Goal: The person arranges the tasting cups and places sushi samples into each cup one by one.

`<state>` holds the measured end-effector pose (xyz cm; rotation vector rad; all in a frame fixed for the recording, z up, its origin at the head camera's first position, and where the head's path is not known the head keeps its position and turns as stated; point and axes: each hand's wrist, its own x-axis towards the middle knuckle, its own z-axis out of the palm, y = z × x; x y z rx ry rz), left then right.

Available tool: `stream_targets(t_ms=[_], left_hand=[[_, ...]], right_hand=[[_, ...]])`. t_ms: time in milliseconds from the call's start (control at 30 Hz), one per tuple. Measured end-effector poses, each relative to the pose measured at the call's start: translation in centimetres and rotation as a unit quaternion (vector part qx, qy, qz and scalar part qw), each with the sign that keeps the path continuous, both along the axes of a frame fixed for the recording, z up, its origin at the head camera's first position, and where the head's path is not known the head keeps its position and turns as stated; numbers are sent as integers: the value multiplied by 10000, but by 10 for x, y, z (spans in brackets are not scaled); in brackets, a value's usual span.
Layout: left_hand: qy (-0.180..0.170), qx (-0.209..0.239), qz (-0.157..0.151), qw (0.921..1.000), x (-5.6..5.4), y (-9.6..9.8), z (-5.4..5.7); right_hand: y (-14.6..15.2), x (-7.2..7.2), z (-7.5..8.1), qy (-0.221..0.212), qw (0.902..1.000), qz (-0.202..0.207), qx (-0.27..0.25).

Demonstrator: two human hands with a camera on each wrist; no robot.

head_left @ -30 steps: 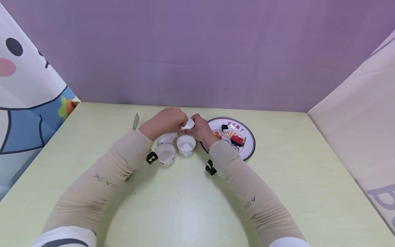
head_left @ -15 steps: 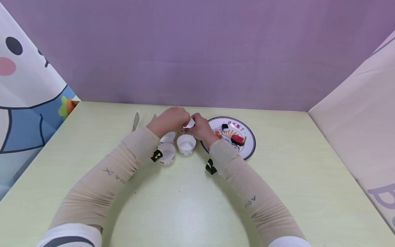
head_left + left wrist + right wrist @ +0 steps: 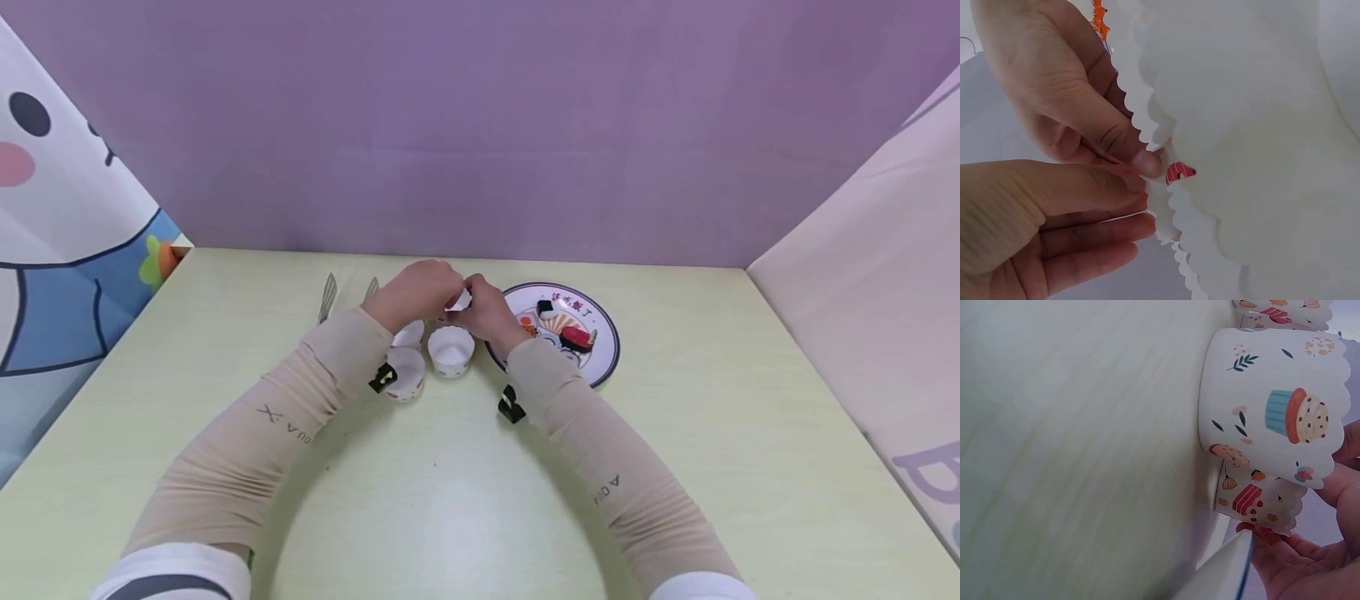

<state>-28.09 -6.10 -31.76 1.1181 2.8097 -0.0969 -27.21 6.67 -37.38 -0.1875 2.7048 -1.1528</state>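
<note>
Two hands, left hand (image 3: pixel 417 293) and right hand (image 3: pixel 486 310), crowd one far cup (image 3: pixel 460 300).
Head view: the far cup sits behind the near cup (image 3: pixel 451 358) and left of the plate (image 3: pixel 606 350); a pull toward the body would likely knock the near cup, and the left sleeve (image 3: pixel 347 340), lying over two left cups (image 3: pixel 407 377), could sweep them aside. The right arm crosses the plate's edge, so a low turn might jog it and shift the sushi (image 3: pixel 576 339). Left wrist view: left thumb and forefinger pinch the scalloped rim, right thumb pressing it just beside; squeezing too hard could crease the paper. Right wrist view: right fingers and thumb grip the far cup; whether its base touches the table (image 3: pixel 1085 456) I cannot tell; uneven tugging might tip it.
</note>
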Motion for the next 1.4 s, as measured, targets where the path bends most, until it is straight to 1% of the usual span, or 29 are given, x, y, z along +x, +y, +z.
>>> stream_targets(t_ms=[267, 600, 833, 1000, 1133, 1200, 1400], left_hand=[[-8, -70, 35, 10000, 1, 2, -2], [76, -202, -19, 9998, -2, 2, -5], [161, -294, -84, 9994, -1, 2, -4], [235, -452, -83, 9987, 0, 2, 1], [157, -464, 14, 9988, 3, 1, 9], [175, -421, 28, 9990, 5, 0, 14], [569, -287, -2, 9980, 11, -1, 25]], right_hand=[[-1, 1, 0, 16, 10000, 2, -84], [-2, 2, 1, 14, 9998, 54, -212], [-1, 4, 2, -76, 9998, 89, -133], [-1, 5, 3, -104, 9999, 91, -55], [0, 4, 4, -47, 9999, 104, 20], [0, 4, 3, -54, 9999, 99, 40], [0, 3, 3, -181, 9998, 34, 2]])
